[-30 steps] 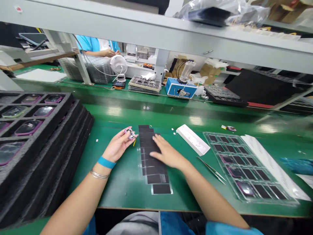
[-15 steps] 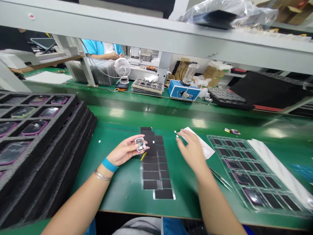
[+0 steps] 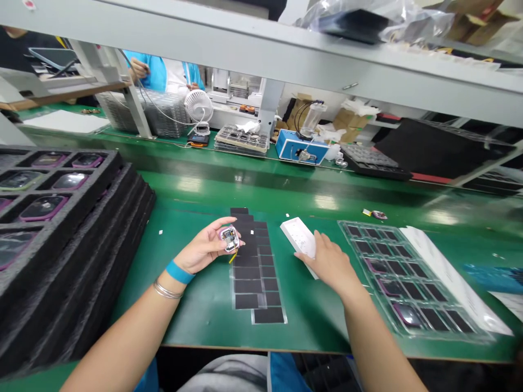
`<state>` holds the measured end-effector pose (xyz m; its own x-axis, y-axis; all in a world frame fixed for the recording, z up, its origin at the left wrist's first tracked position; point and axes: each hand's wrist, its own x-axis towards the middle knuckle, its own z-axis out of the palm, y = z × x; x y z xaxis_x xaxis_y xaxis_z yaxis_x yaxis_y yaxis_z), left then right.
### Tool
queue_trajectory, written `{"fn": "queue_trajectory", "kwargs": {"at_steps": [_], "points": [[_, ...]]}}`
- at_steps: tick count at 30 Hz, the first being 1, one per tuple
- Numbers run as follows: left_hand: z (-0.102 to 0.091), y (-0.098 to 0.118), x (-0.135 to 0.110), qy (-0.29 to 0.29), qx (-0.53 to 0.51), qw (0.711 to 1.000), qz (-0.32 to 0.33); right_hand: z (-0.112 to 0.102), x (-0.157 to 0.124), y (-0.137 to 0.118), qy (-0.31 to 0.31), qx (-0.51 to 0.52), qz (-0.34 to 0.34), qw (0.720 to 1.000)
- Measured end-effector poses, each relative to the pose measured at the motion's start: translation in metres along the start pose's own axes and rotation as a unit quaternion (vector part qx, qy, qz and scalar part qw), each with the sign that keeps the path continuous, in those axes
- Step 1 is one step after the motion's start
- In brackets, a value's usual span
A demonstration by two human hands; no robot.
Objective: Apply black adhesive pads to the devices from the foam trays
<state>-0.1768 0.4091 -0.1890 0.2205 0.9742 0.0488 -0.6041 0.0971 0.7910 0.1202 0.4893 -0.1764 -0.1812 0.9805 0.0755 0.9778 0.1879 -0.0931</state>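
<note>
My left hand (image 3: 206, 245) is closed on a small smartwatch body (image 3: 229, 238), pinched between thumb and fingers. Its open face shows a circuit board inside a purple-tinted case, and a yellow strip (image 3: 233, 257) dangles below. My right hand (image 3: 330, 264) grips a white rectangular pad (image 3: 297, 235) by its sides, thumb on the left and fingers on the right. Small dark marks dot the top of the pad. Between the hands, a strip of black rectangular sheets (image 3: 249, 272) lies on the green bench mat.
Black foam trays (image 3: 131, 201) with purple-framed watch pieces are stacked at left. A clear blister tray (image 3: 408, 283) with dark rectangles lies at right. Behind stand a white fan (image 3: 199, 106) and a blue machine (image 3: 300, 148). A co-worker in a blue top (image 3: 153, 76) sits beyond.
My right hand has come down onto the white pad, taken hold of it and turned it slightly. My left hand still holds the smartwatch body. The view has shifted a little.
</note>
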Motion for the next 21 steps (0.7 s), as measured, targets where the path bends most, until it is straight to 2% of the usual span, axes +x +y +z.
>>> {"fn": "queue_trajectory", "kwargs": {"at_steps": [2,4,5,7,9,11,14,21], "points": [[0.001,0.000,0.000,-0.006,0.006,1.000,0.001,-0.013,-0.007,-0.028,0.066,0.094,-0.106,0.988],[0.002,-0.001,0.001,-0.008,0.011,1.000,0.003,-0.022,-0.010,-0.059,0.073,0.246,-0.232,0.938],[0.003,-0.002,0.001,-0.007,0.012,1.000,0.006,-0.024,-0.011,-0.074,0.065,0.316,-0.267,0.908],[0.005,-0.004,0.001,-0.003,0.010,1.000,0.011,-0.020,-0.012,-0.100,0.067,0.424,-0.283,0.858],[0.007,-0.007,0.002,0.008,0.007,1.000,0.011,-0.009,-0.015,-0.115,0.082,0.487,-0.266,0.828],[0.010,-0.011,0.003,0.021,0.006,1.000,0.006,0.003,-0.019,-0.122,0.101,0.513,-0.251,0.814],[0.013,-0.017,0.005,0.025,0.010,1.000,-0.002,0.014,-0.026,-0.122,0.147,0.508,-0.242,0.814],[0.017,-0.023,0.005,0.036,0.016,0.999,0.007,0.016,-0.031,-0.122,0.250,0.454,-0.271,0.811]]}}
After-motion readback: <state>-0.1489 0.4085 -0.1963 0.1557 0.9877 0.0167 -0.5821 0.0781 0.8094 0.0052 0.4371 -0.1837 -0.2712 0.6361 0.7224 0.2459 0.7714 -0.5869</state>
